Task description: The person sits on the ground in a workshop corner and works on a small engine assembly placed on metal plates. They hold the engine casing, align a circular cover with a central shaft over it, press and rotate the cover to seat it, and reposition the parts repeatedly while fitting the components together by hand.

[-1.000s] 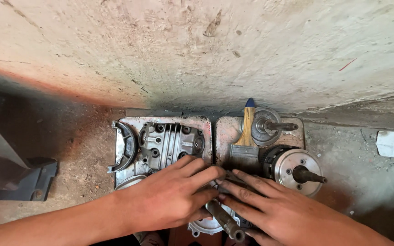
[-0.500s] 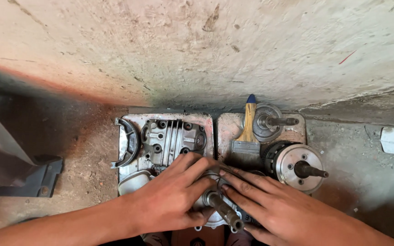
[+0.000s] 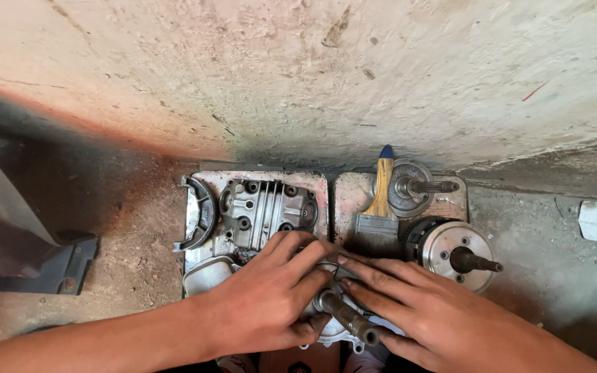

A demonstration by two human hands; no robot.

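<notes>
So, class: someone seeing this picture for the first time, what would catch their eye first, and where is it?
Two bare hands, the left hand and the right hand, press together on a metal part with a shaft at bottom centre. Behind them, against the wall, sit a finned engine casting on a metal tray and a wooden-handled brush; a round assembly lies to the right.

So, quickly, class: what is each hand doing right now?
Left hand: open, fingers spread flat on the metal part with a shaft.
Right hand: open, fingers resting on the same part.
</notes>
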